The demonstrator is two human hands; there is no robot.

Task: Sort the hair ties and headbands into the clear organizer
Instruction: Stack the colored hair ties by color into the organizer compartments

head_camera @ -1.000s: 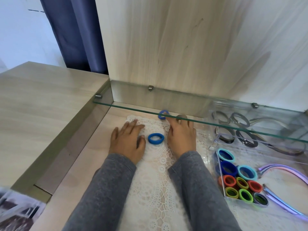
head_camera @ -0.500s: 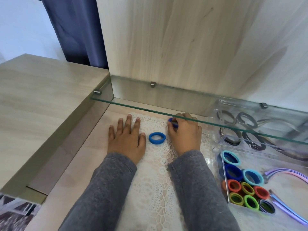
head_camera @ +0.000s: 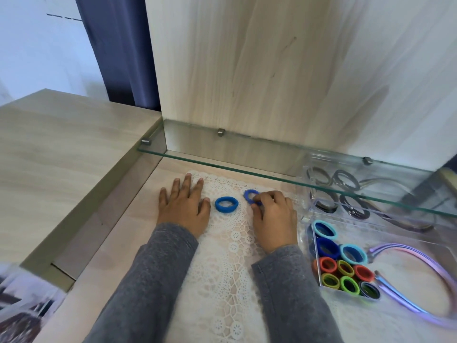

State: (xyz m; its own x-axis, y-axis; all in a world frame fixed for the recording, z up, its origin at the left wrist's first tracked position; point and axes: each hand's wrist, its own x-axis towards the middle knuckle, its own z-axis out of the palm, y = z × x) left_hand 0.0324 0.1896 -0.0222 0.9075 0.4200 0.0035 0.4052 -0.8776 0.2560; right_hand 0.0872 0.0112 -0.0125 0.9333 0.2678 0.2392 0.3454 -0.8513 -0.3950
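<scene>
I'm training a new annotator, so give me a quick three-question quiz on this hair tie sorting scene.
1. True or false: the left hand holds a hair tie.
2. Which hand pinches the dark blue hair tie?
3. In the clear organizer, the rear hair ties are: A black, B red, C white.
Key: 1 false, it lies flat on the lace mat; 2 the right hand; 3 A.

A pale wood desk [head_camera: 118,243] sits below a glass shelf [head_camera: 247,154] on metal pegs, backed by a tall light-wood panel [head_camera: 272,70]. A raised wooden top [head_camera: 61,149] adjoins on the left; behind it hang a navy curtain [head_camera: 118,50] and a white wall [head_camera: 37,45].
</scene>
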